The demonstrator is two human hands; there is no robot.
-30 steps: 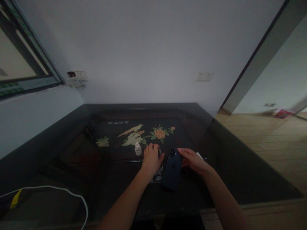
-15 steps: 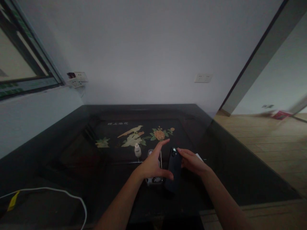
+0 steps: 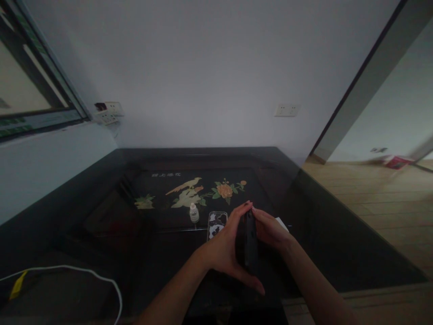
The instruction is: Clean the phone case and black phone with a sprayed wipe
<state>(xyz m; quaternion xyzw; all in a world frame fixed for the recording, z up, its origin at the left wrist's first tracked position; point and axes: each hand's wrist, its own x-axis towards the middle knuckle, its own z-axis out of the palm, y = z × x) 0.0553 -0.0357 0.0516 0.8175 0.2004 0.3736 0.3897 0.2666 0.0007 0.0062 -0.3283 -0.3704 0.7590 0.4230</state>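
A dark smartphone (image 3: 251,239) is turned edge-on between my two hands, its narrow side facing me. My left hand (image 3: 228,248) spans its left side, with fingertips at the top end and the thumb reaching around the lower end. Along the other side, my right hand (image 3: 270,228) grips the phone near its top, most of its fingers hidden behind it. Just left of my left hand lies a clear phone case (image 3: 216,222) with a black-and-white pattern, partly covered by that hand. A small clear bottle with a white cap (image 3: 194,213) stands upright beside the case.
The glossy black table (image 3: 162,271) carries a bird-and-flower inlay. A white object (image 3: 281,223) shows partly behind my right hand. A white cable (image 3: 84,269) with a yellow tag (image 3: 18,284) curves across the lower left. The wall (image 3: 203,90) rises behind the table.
The phone has rotated from showing its back with the camera to standing edge-on. My left hand has moved right and closed around it, uncovering the upper part of the case.
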